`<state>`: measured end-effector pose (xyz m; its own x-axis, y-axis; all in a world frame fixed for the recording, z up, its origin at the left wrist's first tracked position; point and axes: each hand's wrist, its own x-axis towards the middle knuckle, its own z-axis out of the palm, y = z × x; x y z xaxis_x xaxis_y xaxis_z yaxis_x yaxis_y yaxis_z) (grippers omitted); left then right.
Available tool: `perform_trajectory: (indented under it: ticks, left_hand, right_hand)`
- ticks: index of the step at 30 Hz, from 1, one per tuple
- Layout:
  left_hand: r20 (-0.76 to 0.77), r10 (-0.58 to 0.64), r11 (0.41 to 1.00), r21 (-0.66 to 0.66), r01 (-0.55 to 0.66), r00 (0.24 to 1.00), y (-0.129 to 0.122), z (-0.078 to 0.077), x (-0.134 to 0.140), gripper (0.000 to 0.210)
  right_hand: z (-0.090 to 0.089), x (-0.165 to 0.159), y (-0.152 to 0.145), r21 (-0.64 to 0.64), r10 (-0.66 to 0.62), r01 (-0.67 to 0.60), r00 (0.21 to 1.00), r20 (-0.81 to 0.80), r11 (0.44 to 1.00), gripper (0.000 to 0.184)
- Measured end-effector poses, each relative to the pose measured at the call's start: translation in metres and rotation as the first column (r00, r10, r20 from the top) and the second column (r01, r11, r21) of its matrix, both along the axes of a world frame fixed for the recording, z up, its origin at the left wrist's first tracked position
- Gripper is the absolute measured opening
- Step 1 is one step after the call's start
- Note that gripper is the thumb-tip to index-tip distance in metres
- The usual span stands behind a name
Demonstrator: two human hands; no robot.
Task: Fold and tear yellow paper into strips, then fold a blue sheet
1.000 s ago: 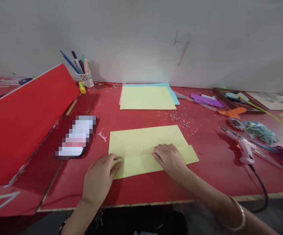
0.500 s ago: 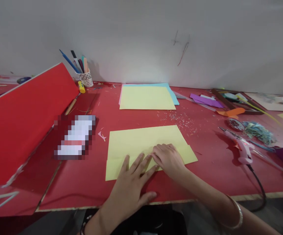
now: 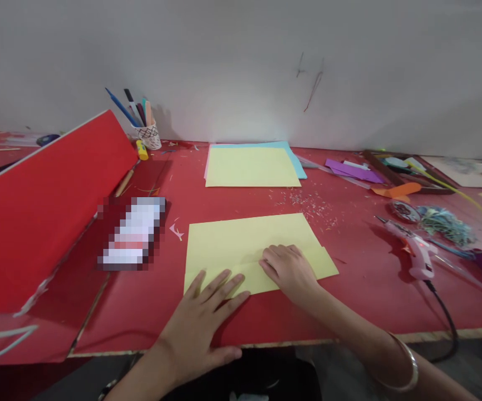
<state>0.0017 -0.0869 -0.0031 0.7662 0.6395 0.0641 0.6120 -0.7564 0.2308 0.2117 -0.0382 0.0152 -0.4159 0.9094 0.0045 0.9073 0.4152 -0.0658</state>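
Note:
A folded sheet of yellow paper (image 3: 241,239) lies on the red table, with a strip along its near side turned over. My left hand (image 3: 203,312) is open, fingers spread, fingertips resting on the paper's near left part. My right hand (image 3: 289,273) is curled with knuckles up and presses on the right half, by the fold line. What its fingers hold, if anything, is hidden beneath them.
Farther back lies a stack of yellow, blue and pink sheets (image 3: 253,166). A blurred phone (image 3: 134,234) and a red board (image 3: 53,217) stand left, with a pen cup (image 3: 148,135) behind. A pink glue gun (image 3: 420,259) with a cord lies right, near tangled thread (image 3: 445,225).
My left hand has slid left and slightly toward me, away from my right hand. My right hand stays almost in place on the paper. The paper keeps its fold.

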Motion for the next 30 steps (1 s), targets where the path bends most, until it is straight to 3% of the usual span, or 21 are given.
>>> perform_trajectory:
  ticks: [5,14,23,27,30]
  left_hand:
    - [-0.011,0.094,0.995,0.037,-0.094,0.995,-0.008,-0.003,-0.003,0.064]
    - [-0.008,0.022,0.996,0.082,-0.021,1.000,-0.004,-0.006,-0.009,0.066]
    - [-0.037,0.011,0.965,0.263,-0.001,0.999,-0.003,0.002,-0.006,0.060]
    - [0.016,0.037,0.969,0.246,-0.040,0.999,-0.005,-0.002,-0.004,0.056]
    - [0.048,0.089,0.985,0.143,-0.095,0.995,-0.001,0.003,0.005,0.052]
  right_hand:
    - [0.000,0.001,0.000,-0.027,-0.027,0.026,0.999,-0.040,0.999,0.016]
    - [-0.007,0.044,0.000,0.074,-0.068,0.079,0.988,-0.140,0.994,0.015]
    - [-0.005,0.077,-0.007,0.088,-0.153,0.161,0.984,-0.090,0.983,0.024]
    - [-0.006,0.077,-0.011,0.130,-0.202,0.209,0.977,-0.062,0.969,0.025]
    - [-0.006,0.075,-0.012,0.148,-0.219,0.221,0.975,-0.032,0.964,0.023]
